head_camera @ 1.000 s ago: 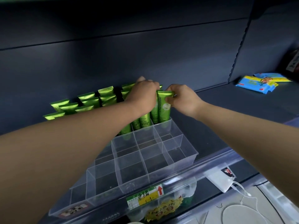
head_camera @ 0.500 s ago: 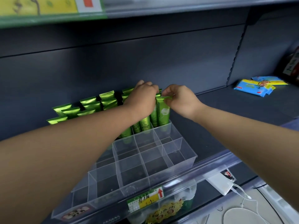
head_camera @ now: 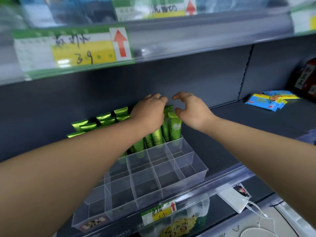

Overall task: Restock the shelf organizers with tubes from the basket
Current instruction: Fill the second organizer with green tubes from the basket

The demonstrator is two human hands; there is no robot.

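A clear plastic organizer (head_camera: 191,170) with several square compartments sits on the dark shelf. Its back rows hold several upright green tubes (head_camera: 174,126); the front compartments hold nothing. My left hand (head_camera: 149,112) rests on top of the tubes in the back rows, fingers curved over their crimped ends. My right hand (head_camera: 189,109) hovers just above and right of the rightmost tube, fingers loosely curled, holding nothing. The basket is out of view.
Blue and yellow packets (head_camera: 268,100) lie on the shelf at right, next to a dark red package (head_camera: 307,77). Price labels (head_camera: 71,48) line the shelf edge above. A white power bank (head_camera: 234,200) with a cable lies on the lower shelf.
My right hand has let go of the rightmost green tube, which now stands in its compartment, and has lifted slightly. The camera has tilted upward, showing the upper shelf labels.
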